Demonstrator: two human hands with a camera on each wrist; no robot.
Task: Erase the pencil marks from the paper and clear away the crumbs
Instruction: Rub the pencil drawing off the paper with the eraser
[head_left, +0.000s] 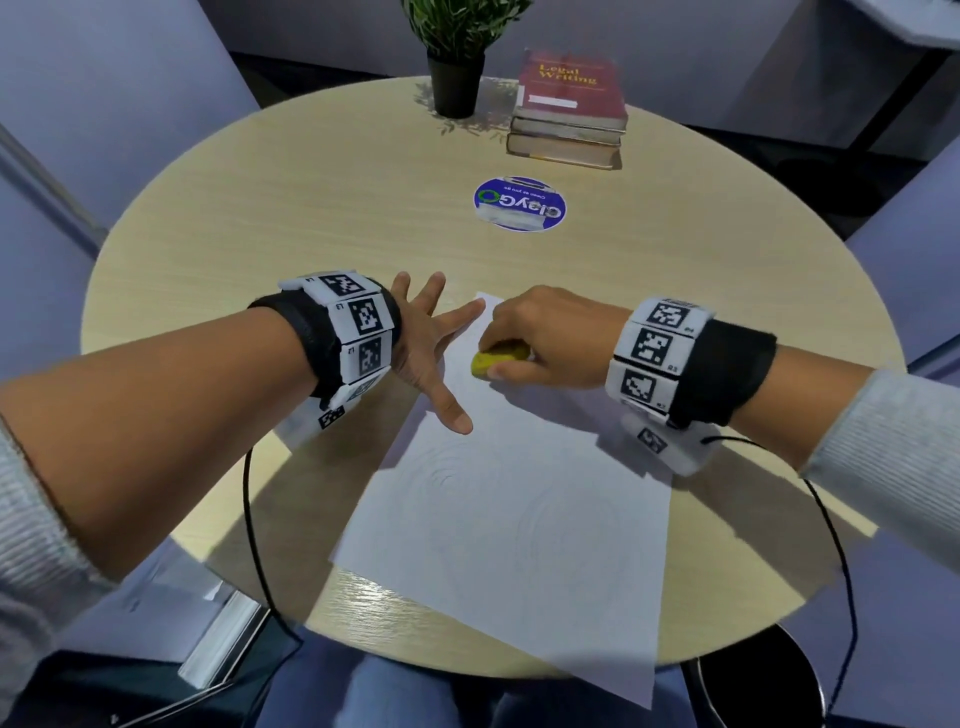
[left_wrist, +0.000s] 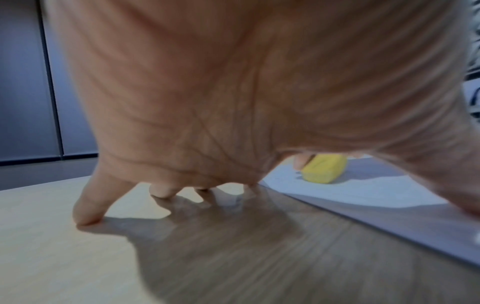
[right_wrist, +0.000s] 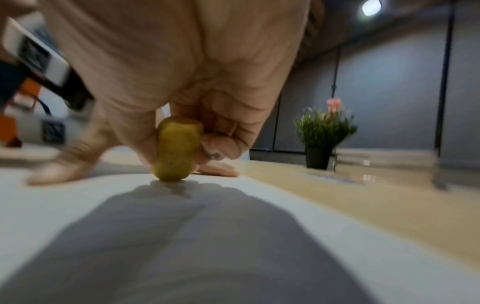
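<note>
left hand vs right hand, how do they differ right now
The left hand is spread flat, fingers straight, pressing on the paper and table; the right hand is curled. The left hand holds nothing; the right hand grips the yellow eraser with its end down on the sheet. Both wear marker wristbands and touch the paper's far end.

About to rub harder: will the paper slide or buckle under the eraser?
Probably floppy: the paper is one thin sheet overhanging the table edge. It may slide on the smooth top, so the left hand pins it. Buckling seems likeliest beside the eraser, gripped by the right hand.
</note>
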